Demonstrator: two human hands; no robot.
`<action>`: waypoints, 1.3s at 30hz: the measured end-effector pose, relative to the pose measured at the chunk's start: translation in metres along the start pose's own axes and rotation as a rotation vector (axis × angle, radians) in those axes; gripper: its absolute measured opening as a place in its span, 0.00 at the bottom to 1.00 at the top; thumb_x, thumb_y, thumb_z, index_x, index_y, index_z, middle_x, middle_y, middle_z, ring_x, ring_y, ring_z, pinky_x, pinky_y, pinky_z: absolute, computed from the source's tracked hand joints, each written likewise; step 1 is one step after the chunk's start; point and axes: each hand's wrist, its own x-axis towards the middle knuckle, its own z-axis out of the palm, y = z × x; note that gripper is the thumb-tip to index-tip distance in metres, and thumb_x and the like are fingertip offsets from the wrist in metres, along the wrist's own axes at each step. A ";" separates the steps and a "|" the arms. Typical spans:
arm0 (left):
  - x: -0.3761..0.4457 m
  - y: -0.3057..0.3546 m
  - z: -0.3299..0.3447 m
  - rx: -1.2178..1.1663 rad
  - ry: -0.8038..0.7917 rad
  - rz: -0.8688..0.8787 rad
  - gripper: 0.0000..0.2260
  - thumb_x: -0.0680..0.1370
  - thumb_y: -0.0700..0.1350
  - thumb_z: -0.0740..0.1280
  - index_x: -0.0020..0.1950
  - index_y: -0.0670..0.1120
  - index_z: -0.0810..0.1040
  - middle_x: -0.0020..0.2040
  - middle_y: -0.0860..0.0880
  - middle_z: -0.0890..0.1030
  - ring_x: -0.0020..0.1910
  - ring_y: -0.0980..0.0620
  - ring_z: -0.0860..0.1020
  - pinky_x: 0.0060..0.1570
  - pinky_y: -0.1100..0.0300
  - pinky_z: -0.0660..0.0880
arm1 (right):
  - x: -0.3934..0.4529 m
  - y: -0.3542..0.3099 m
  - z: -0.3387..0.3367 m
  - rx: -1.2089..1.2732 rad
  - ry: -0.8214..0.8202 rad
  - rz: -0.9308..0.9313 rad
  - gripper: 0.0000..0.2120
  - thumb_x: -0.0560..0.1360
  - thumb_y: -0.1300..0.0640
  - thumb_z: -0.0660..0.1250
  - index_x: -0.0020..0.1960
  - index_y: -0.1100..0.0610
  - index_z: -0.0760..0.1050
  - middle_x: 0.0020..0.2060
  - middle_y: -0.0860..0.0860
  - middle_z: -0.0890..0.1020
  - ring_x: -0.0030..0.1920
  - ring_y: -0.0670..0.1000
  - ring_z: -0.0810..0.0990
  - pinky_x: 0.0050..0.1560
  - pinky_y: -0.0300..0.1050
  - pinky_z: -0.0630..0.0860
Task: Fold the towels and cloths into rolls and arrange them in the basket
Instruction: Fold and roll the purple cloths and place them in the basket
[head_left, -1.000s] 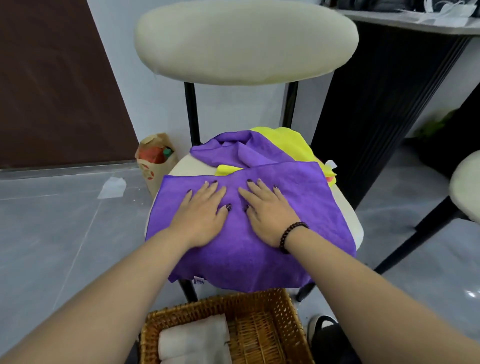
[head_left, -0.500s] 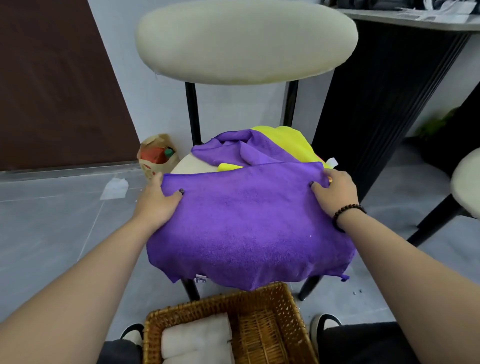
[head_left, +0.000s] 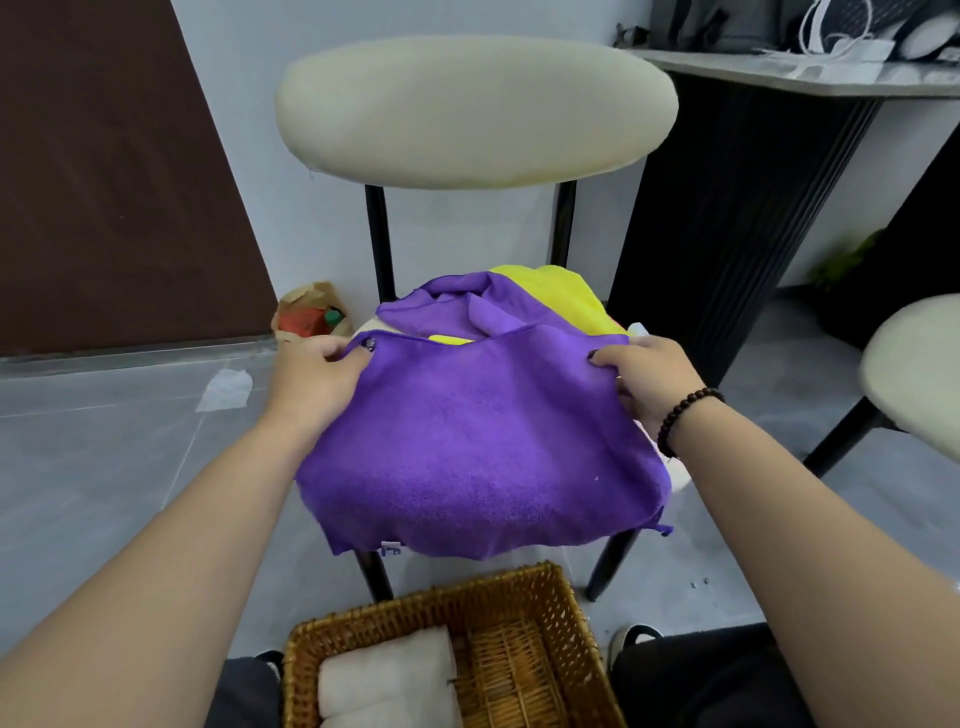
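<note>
A purple towel (head_left: 478, 447) lies spread over the front of the chair seat, its near edge hanging off. My left hand (head_left: 317, 379) pinches its far left corner and my right hand (head_left: 649, 379) pinches its far right corner, both lifted slightly. Behind it lie a second purple cloth (head_left: 462, 306) and a yellow cloth (head_left: 561, 296), crumpled together. Below, between my knees, sits a wicker basket (head_left: 524, 597) with white rolled towels (head_left: 389, 680) in its left side.
The chair's cream backrest (head_left: 478, 109) rises behind the cloths. A dark table (head_left: 753, 182) stands to the right, with another cream chair (head_left: 914, 374) at the right edge. A paper bag (head_left: 306, 312) leans by the wall on the grey tiled floor.
My hands went from pressing flat on the towel's middle to its two far corners, which they now pinch and lift a little toward me.
</note>
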 end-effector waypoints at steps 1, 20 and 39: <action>-0.011 0.009 0.000 -0.039 -0.030 0.038 0.06 0.78 0.46 0.67 0.45 0.48 0.84 0.38 0.51 0.79 0.41 0.53 0.75 0.39 0.59 0.69 | -0.015 -0.007 0.002 0.032 -0.044 -0.045 0.09 0.71 0.65 0.68 0.49 0.58 0.73 0.32 0.56 0.75 0.25 0.49 0.73 0.27 0.42 0.74; -0.095 0.042 0.002 -0.504 -0.455 -0.065 0.11 0.79 0.37 0.64 0.43 0.48 0.85 0.41 0.47 0.85 0.37 0.53 0.81 0.39 0.62 0.78 | -0.095 -0.004 0.021 -0.631 -0.279 -1.041 0.09 0.75 0.55 0.65 0.50 0.52 0.83 0.43 0.49 0.76 0.44 0.45 0.74 0.52 0.35 0.70; -0.096 0.045 0.000 -0.672 -0.478 -0.022 0.08 0.71 0.39 0.68 0.49 0.44 0.82 0.44 0.46 0.85 0.43 0.52 0.82 0.45 0.59 0.80 | -0.097 -0.019 0.034 -0.067 -0.404 -0.585 0.04 0.71 0.66 0.72 0.41 0.59 0.80 0.39 0.53 0.83 0.41 0.49 0.79 0.46 0.42 0.78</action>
